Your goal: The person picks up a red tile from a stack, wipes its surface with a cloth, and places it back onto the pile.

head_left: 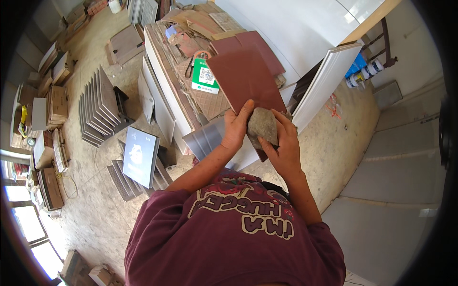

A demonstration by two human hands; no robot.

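A flat red-brown tile slants up and away in front of my chest. My left hand is closed on its left edge, with the thumb lying on the face. A rough grey lump that looks like a stone rests against the lower part of the tile. Around the stone's right side curl the fingers of my right hand, its thumb pressed on the near side. The stone and my hand hide the tile's lower right area. Just beyond the tile is a green card with a square code.
Past my hands stands a pile of stacked tiles, with more red-brown tiles on top. A white panel leans at the right. To the left are a rack of grey tiles and a blue-white box. Boxes line the far left.
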